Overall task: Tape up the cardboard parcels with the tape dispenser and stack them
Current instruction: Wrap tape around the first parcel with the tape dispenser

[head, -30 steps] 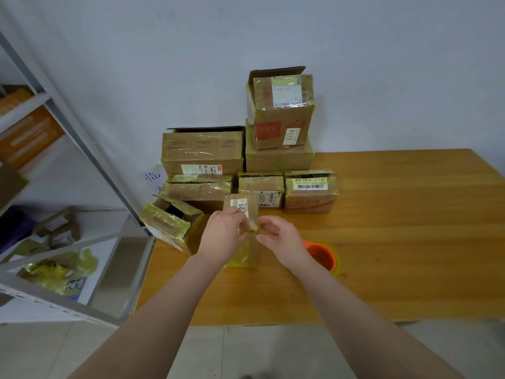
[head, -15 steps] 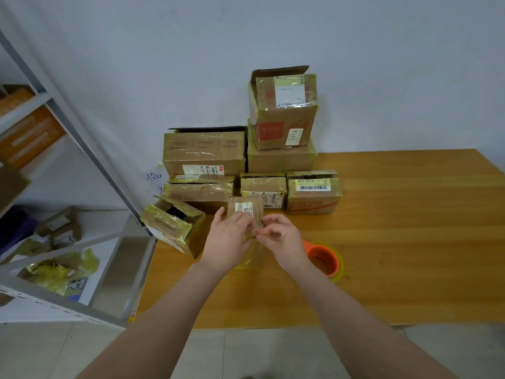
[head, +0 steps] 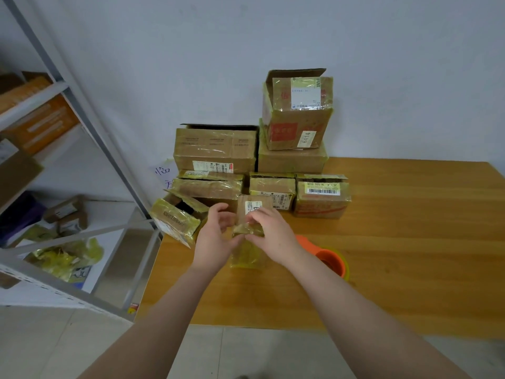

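Head view: parcels [head: 216, 149] on wooden table [head: 410, 242] against white wall [head: 273, 36].

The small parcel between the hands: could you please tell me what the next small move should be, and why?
Probably smooth the tape strip flat down the front of the small parcel. It is bunched and wrinkled where the left hand and right hand pinch it, not lying flat on the cardboard, and the tape dispenser lies untouched on the table.

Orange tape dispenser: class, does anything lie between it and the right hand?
Nothing visible does: the orange plastic tape dispenser lies on the wooden table beside the right hand, which pinches a small cardboard parcel.
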